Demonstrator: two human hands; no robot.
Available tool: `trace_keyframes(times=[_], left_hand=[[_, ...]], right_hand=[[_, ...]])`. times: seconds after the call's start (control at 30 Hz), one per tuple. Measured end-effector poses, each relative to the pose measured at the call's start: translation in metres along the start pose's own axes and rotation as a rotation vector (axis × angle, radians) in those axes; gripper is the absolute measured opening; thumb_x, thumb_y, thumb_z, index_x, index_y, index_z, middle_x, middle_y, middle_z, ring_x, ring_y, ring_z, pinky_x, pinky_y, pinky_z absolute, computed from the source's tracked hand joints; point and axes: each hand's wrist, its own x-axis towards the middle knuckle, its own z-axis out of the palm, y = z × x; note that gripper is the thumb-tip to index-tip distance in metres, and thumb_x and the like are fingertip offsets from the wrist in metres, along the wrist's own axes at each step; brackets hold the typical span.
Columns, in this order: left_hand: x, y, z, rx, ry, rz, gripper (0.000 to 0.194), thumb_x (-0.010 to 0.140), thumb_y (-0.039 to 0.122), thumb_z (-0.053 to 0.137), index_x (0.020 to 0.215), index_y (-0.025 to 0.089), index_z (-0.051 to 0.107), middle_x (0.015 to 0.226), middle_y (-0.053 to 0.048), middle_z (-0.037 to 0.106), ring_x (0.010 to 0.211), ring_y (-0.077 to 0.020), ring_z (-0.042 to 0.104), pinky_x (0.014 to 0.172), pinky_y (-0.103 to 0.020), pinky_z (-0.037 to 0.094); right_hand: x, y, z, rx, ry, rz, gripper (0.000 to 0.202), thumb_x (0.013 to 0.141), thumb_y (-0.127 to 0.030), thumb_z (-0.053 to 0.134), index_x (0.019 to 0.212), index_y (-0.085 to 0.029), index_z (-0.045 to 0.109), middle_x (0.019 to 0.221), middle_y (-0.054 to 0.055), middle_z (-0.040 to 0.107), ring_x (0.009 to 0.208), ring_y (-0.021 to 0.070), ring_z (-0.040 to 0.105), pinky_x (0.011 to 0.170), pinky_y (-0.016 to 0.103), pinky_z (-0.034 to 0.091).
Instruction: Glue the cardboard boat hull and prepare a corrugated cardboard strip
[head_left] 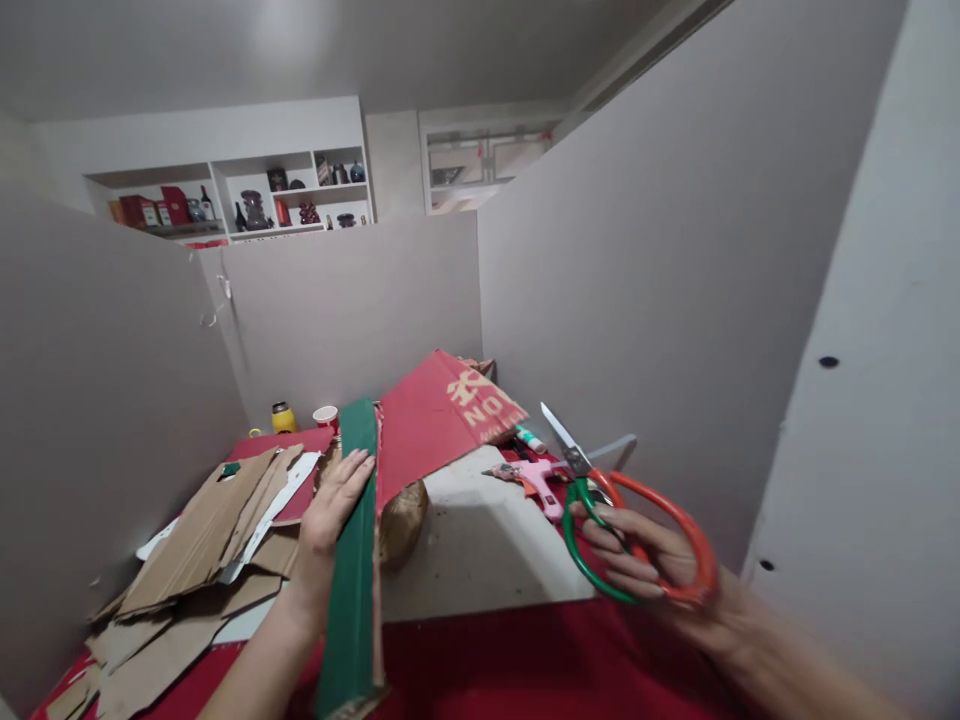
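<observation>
We stood at a red-covered table [487, 660] bearing an off-white board [480, 565], between tall grey panels [337, 320], with open white shelves [319, 188] on the far wall. Our left hand [335, 503] gripped a red-and-green cardboard piece [424, 430] above the table's centre-left, its long green strip [355, 600] running near to far, red flap pointing right; our right hand [637, 550] clasped orange-and-green-handled metal scissors [576, 460], blades spread.

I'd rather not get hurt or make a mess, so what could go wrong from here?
The pointed scissors in your right hand could nick your left hand if brought to the green cardboard strip under its fingers. They might also knock the nearby pink glue gun; I can't tell whether it's hot. The cardboard pieces piled beside your left arm overlap loosely, so a bump might slide them.
</observation>
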Motion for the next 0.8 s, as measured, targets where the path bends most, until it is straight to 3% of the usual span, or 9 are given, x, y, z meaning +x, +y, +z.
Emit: trace_keyframes(times=[0.1, 0.2, 0.37, 0.47, 0.6, 0.7, 0.8], left_hand=[[-0.001, 0.002, 0.002, 0.153, -0.025, 0.115, 0.053, 0.091, 0.017, 0.050, 0.142, 0.029, 0.041, 0.142, -0.009, 0.048, 0.133, -0.0256, 0.042, 0.111, -0.048, 0.033], [-0.003, 0.003, 0.006, 0.297, -0.020, 0.215, 0.060, 0.091, 0.013, 0.049, 0.146, 0.029, 0.032, 0.142, -0.013, 0.048, 0.135, -0.0266, 0.039, 0.110, -0.051, 0.034], [0.001, 0.011, 0.009, 0.299, -0.008, 0.264, 0.058, 0.090, 0.014, 0.051, 0.144, 0.028, 0.036, 0.141, -0.013, 0.049, 0.134, -0.0286, 0.040, 0.110, -0.051, 0.034], [0.007, 0.020, 0.001, 0.197, 0.087, 0.113, 0.045, 0.089, 0.019, 0.053, 0.134, 0.024, 0.052, 0.133, -0.011, 0.058, 0.125, -0.0271, 0.051, 0.107, -0.046, 0.038], [0.024, 0.031, -0.016, -0.024, 0.332, -0.305, 0.024, 0.085, 0.031, 0.061, 0.104, 0.020, 0.071, 0.099, -0.007, 0.074, 0.107, -0.0267, 0.063, 0.104, -0.042, 0.042], [0.044, 0.039, -0.031, -0.356, 0.493, -0.554, 0.024, 0.077, 0.039, 0.069, 0.082, 0.017, 0.072, 0.080, -0.005, 0.074, 0.095, -0.0262, 0.066, 0.095, -0.040, 0.049], [0.062, 0.047, -0.042, -0.693, 0.578, -0.627, 0.030, 0.069, 0.041, 0.076, 0.067, 0.013, 0.067, 0.070, -0.004, 0.070, 0.077, -0.0211, 0.067, 0.078, -0.038, 0.057]], right_hand=[[-0.002, 0.010, 0.013, 0.180, -0.050, 0.016, 0.040, 0.066, -0.045, 0.077, 0.065, -0.017, 0.050, 0.049, -0.010, 0.036, 0.032, -0.0017, 0.017, 0.027, 0.012, 0.017], [-0.010, 0.026, 0.034, 0.231, -0.079, -0.056, 0.038, 0.073, -0.045, 0.073, 0.066, -0.017, 0.048, 0.052, -0.008, 0.042, 0.033, -0.0003, 0.027, 0.029, 0.012, 0.025], [-0.023, 0.051, 0.060, 0.190, -0.106, -0.124, 0.037, 0.078, -0.051, 0.067, 0.078, -0.018, 0.050, 0.062, -0.005, 0.052, 0.037, 0.0023, 0.039, 0.033, 0.015, 0.034], [-0.029, 0.055, 0.059, 0.108, -0.080, -0.157, 0.039, 0.079, -0.054, 0.065, 0.084, -0.019, 0.050, 0.062, -0.005, 0.052, 0.039, 0.0032, 0.041, 0.035, 0.014, 0.033], [-0.032, 0.050, 0.046, -0.001, -0.085, -0.097, 0.050, 0.069, -0.061, 0.071, 0.087, -0.020, 0.049, 0.058, -0.006, 0.049, 0.041, 0.0037, 0.037, 0.037, 0.014, 0.031], [-0.031, 0.050, 0.037, -0.083, -0.115, -0.059, 0.060, 0.062, -0.071, 0.068, 0.088, -0.020, 0.048, 0.057, -0.005, 0.049, 0.041, 0.0039, 0.035, 0.037, 0.015, 0.029], [-0.030, 0.052, 0.031, -0.181, -0.187, -0.060, 0.062, 0.063, -0.073, 0.065, 0.090, -0.020, 0.048, 0.061, -0.004, 0.050, 0.044, 0.0054, 0.039, 0.040, 0.016, 0.031]])
